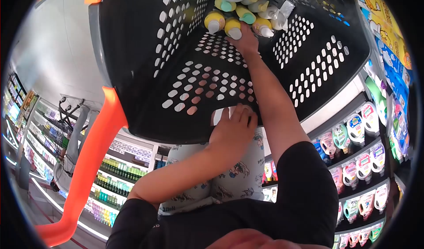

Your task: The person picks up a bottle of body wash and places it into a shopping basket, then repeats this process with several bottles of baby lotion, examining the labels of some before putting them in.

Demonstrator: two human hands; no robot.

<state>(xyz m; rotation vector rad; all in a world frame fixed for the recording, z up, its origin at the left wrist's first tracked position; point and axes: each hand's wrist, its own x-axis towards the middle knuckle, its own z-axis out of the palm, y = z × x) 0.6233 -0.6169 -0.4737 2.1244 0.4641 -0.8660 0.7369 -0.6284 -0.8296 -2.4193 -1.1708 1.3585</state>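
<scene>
The left hand [232,132] presses on the near edge of the black basket [145,50], its grip closed with the fingers curled over the rim. Farther in, the right hand [245,40] reaches the yellow bottles [233,27] clustered at the basket's far end. Its fingers are hidden, so I cannot tell its grip.

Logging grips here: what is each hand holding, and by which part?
The left hand grips the basket by its near rim; the right hand touches a yellow bottle at its cap, grip unclear.
</scene>
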